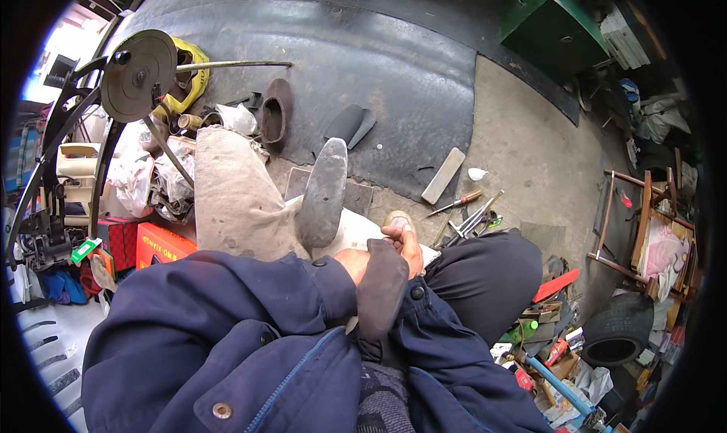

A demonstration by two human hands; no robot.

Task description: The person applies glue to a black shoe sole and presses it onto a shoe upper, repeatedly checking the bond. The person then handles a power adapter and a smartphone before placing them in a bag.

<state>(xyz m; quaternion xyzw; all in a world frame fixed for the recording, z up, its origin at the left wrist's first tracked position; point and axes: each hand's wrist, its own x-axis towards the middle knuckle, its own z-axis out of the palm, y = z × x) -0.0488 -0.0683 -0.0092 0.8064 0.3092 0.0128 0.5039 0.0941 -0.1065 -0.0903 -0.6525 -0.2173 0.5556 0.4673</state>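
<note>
My left hand [350, 259] is low in the middle, its fingers hidden behind a dark, elongated sole-like piece [380, 289] that stands out in front of my jacket. My right hand [405, 247] is just right of that piece, fingers curled together; what they hold I cannot make out. Beyond my hands a grey, worn sole-shaped piece [324, 187] lies at the edge of a beige cloth [242, 191] draped over my left leg. A white sheet or pad [348, 225] shows beneath my hands.
A black cast machine [140, 77] rises at left beside bags and boxes. Ahead on a rubber mat [401, 115] are a shoe [276, 111], dark offcuts and a pale bar [443, 176]. A screwdriver [462, 200] lies near metal tools. A tyre [617, 327] and clutter crowd the right.
</note>
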